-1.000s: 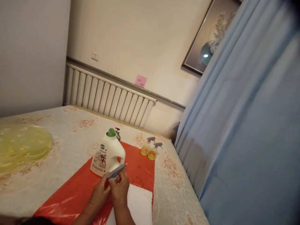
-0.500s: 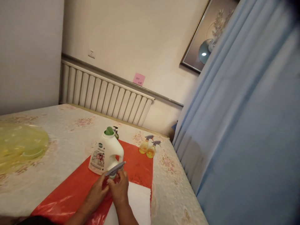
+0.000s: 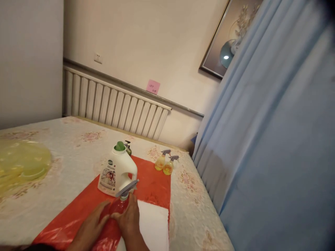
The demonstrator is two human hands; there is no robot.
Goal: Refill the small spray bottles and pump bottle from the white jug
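"One spray bottle (image 3: 120, 206), at the front, between the left hand (image 3: 91, 223) and the right hand (image 3: 128, 218); how does each hand stand?"

"Right one curls round the bottle's body, thumb in front, fingers up near the neck; left one is spread, thumb parted from the fingers, just beside the bottle; I cannot tell whether it touches."

"And the grey trigger head (image 3: 127, 188)?"

"Screwed on or merely resting, I cannot tell; it sits over the neck, in front of the white jug (image 3: 119, 169)."

"What else is near?"

"Red sheet (image 3: 154, 190) under the jug; white paper (image 3: 154, 223) right of the right hand; a green piece (image 3: 120, 146) in the jug's mouth; a dark-topped bottle (image 3: 128, 149) partly hidden behind it."

"Further off?"

"Two bottles of yellow liquid (image 3: 168, 168) side by side, beyond the jug to the right; a yellow, see-through bundle (image 3: 24, 162) at far left, on the flowered cloth (image 3: 192, 209)."
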